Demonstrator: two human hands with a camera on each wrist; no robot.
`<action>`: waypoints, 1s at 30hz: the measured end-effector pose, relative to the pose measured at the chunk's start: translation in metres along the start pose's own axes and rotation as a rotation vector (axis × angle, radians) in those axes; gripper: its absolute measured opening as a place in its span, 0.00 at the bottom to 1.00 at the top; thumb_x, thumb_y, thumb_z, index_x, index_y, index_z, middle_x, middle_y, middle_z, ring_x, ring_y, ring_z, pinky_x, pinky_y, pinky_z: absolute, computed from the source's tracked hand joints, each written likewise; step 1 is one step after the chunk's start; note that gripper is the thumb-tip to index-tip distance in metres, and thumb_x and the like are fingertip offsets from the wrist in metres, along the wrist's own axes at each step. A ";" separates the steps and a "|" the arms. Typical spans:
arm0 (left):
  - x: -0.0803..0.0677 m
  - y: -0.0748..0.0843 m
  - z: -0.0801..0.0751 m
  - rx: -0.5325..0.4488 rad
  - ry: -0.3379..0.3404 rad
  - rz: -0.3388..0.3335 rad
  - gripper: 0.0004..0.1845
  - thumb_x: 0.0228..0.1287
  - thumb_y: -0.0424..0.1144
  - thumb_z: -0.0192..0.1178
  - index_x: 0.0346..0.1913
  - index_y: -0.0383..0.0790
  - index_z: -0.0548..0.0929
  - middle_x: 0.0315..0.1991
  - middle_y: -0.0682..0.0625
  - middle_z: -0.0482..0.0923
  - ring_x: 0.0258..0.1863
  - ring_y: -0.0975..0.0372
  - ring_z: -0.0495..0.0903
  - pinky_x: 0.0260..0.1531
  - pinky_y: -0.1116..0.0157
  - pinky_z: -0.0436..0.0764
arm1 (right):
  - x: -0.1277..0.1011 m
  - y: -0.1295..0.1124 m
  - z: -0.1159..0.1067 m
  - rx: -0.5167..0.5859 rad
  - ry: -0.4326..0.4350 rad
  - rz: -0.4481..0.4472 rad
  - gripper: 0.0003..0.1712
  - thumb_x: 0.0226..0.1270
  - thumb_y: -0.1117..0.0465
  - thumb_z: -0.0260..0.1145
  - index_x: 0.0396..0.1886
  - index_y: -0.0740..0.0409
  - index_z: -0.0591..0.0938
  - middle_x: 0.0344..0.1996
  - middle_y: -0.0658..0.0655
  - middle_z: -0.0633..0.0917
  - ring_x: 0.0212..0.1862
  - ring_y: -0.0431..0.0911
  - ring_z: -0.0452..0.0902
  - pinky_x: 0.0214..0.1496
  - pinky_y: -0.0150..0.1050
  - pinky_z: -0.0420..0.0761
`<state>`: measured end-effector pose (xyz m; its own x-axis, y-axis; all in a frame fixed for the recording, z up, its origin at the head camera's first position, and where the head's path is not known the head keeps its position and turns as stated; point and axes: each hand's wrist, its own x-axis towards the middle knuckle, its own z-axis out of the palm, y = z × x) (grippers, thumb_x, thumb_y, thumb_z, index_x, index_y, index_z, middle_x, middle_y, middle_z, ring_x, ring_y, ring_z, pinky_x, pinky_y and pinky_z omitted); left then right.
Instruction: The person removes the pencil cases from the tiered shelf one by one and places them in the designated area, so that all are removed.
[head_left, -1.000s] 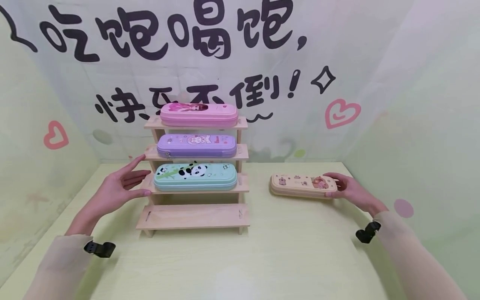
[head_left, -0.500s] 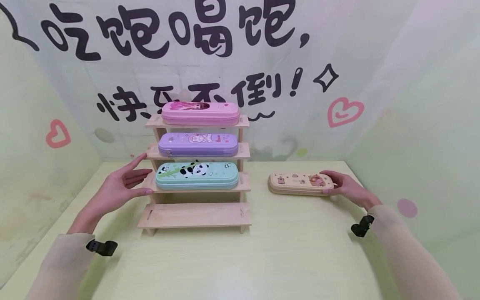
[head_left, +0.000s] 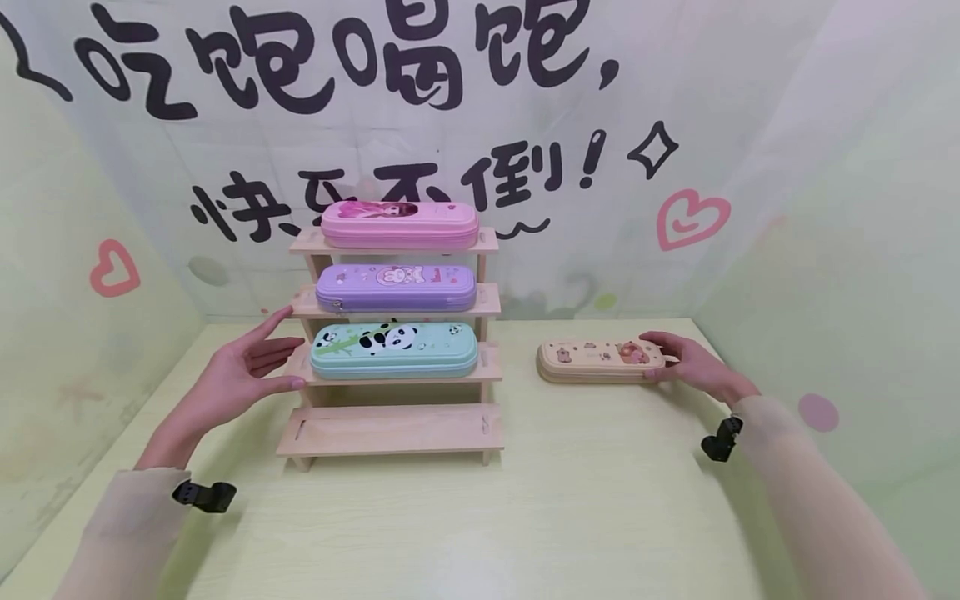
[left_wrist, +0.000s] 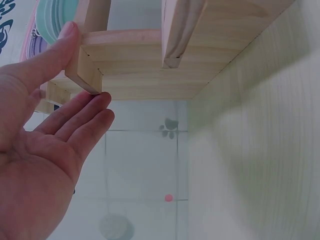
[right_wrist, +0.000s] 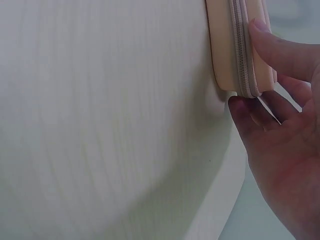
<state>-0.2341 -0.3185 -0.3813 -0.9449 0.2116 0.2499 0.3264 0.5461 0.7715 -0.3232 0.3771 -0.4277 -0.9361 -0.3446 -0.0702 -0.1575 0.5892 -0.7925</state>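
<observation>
My right hand [head_left: 686, 365] pinches the right end of a beige pencil case [head_left: 592, 360] with small printed pictures. In the right wrist view the thumb lies on the lid, above the zipper [right_wrist: 241, 47], with fingers at the end and beneath. Whether the case rests fully on the table cannot be told. My left hand [head_left: 238, 377] touches the left side of a wooden stepped rack [head_left: 393, 429], its fingers mostly straight. From the top tier down sit a pink pencil case [head_left: 401, 227], a purple pencil case [head_left: 397, 289] and a mint panda pencil case [head_left: 393, 352]. The lowest tier is bare.
Everything stands on a pale table [head_left: 585, 492], bounded by a back wall [head_left: 570, 250] with large black lettering and by pale side walls. The rack is left of the middle, with a strip of table between it and the beige case.
The right hand has shifted the beige pencil case slightly toward the back wall and turned it straighter. The left hand stays at the rack; the head view has tilted a little.
</observation>
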 end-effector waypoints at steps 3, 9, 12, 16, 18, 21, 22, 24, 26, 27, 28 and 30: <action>-0.001 0.001 0.000 0.000 0.000 0.005 0.53 0.47 0.43 0.75 0.73 0.66 0.53 0.59 0.43 0.74 0.58 0.50 0.74 0.50 0.67 0.77 | 0.001 -0.003 0.000 0.007 -0.005 0.016 0.44 0.57 0.58 0.73 0.71 0.58 0.62 0.65 0.66 0.64 0.63 0.60 0.61 0.64 0.56 0.63; -0.002 0.001 0.000 -0.003 0.002 0.003 0.54 0.46 0.43 0.75 0.73 0.67 0.53 0.59 0.43 0.74 0.58 0.51 0.74 0.50 0.66 0.77 | 0.006 0.000 0.000 0.022 -0.002 0.030 0.46 0.57 0.59 0.72 0.72 0.57 0.60 0.66 0.66 0.63 0.63 0.59 0.61 0.63 0.52 0.65; -0.002 0.002 -0.001 -0.012 0.002 -0.004 0.54 0.46 0.43 0.75 0.73 0.67 0.53 0.59 0.42 0.74 0.58 0.50 0.74 0.50 0.65 0.77 | 0.008 0.000 -0.001 0.038 -0.002 0.040 0.46 0.56 0.60 0.72 0.72 0.57 0.60 0.66 0.66 0.62 0.63 0.59 0.61 0.61 0.46 0.67; -0.003 0.011 0.000 -0.024 -0.002 -0.013 0.54 0.47 0.40 0.75 0.73 0.66 0.54 0.60 0.39 0.73 0.59 0.48 0.73 0.50 0.68 0.77 | 0.011 0.002 -0.003 0.058 -0.005 0.047 0.46 0.56 0.62 0.72 0.72 0.58 0.60 0.67 0.67 0.61 0.62 0.59 0.61 0.58 0.39 0.69; -0.005 0.019 0.000 -0.025 -0.007 -0.018 0.53 0.48 0.39 0.75 0.74 0.63 0.54 0.60 0.37 0.72 0.59 0.47 0.72 0.49 0.71 0.77 | 0.012 0.004 -0.004 0.062 -0.005 0.049 0.46 0.57 0.62 0.72 0.72 0.58 0.59 0.66 0.68 0.61 0.62 0.60 0.61 0.57 0.38 0.69; -0.007 0.031 0.001 -0.026 -0.014 -0.022 0.53 0.49 0.38 0.74 0.74 0.60 0.54 0.60 0.36 0.71 0.59 0.45 0.71 0.48 0.74 0.76 | 0.013 0.005 -0.004 0.065 -0.001 0.048 0.46 0.57 0.63 0.72 0.72 0.58 0.59 0.66 0.68 0.62 0.62 0.60 0.61 0.57 0.38 0.70; -0.007 0.033 0.000 -0.027 -0.014 -0.023 0.53 0.49 0.37 0.74 0.74 0.59 0.54 0.60 0.36 0.71 0.59 0.45 0.71 0.48 0.74 0.76 | 0.014 0.005 -0.004 0.068 -0.001 0.047 0.46 0.57 0.63 0.72 0.72 0.58 0.59 0.66 0.68 0.62 0.63 0.60 0.61 0.57 0.38 0.69; -0.008 0.036 0.000 -0.022 -0.015 -0.019 0.53 0.49 0.38 0.74 0.74 0.59 0.54 0.59 0.35 0.71 0.59 0.44 0.71 0.48 0.75 0.76 | 0.015 0.005 -0.004 0.070 -0.002 0.045 0.46 0.57 0.63 0.72 0.72 0.58 0.59 0.66 0.68 0.62 0.63 0.60 0.60 0.58 0.39 0.69; -0.008 0.036 0.000 -0.016 -0.015 -0.013 0.53 0.49 0.38 0.74 0.75 0.60 0.53 0.59 0.34 0.71 0.58 0.43 0.71 0.48 0.75 0.76 | 0.015 0.004 -0.004 0.071 -0.005 0.043 0.46 0.56 0.63 0.72 0.72 0.59 0.59 0.66 0.68 0.62 0.63 0.60 0.60 0.59 0.41 0.68; -0.008 0.036 0.000 -0.013 -0.016 -0.010 0.53 0.49 0.38 0.74 0.75 0.60 0.53 0.59 0.34 0.71 0.58 0.43 0.71 0.48 0.75 0.76 | 0.015 0.003 -0.004 0.074 -0.007 0.045 0.46 0.56 0.63 0.72 0.72 0.59 0.59 0.66 0.67 0.62 0.63 0.60 0.60 0.59 0.41 0.68; -0.008 0.035 0.000 -0.011 -0.016 -0.009 0.53 0.49 0.38 0.74 0.75 0.60 0.53 0.59 0.34 0.71 0.58 0.43 0.71 0.48 0.75 0.76 | 0.015 0.003 -0.004 0.075 -0.007 0.046 0.46 0.56 0.63 0.72 0.72 0.59 0.59 0.66 0.67 0.62 0.63 0.60 0.60 0.59 0.42 0.68; -0.008 0.035 0.000 -0.010 -0.017 -0.011 0.53 0.49 0.39 0.74 0.74 0.61 0.53 0.59 0.34 0.71 0.58 0.43 0.71 0.48 0.75 0.76 | 0.015 0.002 -0.004 0.072 -0.009 0.041 0.46 0.56 0.63 0.72 0.72 0.60 0.59 0.66 0.68 0.62 0.63 0.60 0.60 0.59 0.42 0.68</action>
<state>-0.2153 -0.3015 -0.3565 -0.9476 0.2196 0.2319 0.3161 0.5403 0.7799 -0.3391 0.3763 -0.4280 -0.9385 -0.3278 -0.1085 -0.0957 0.5490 -0.8303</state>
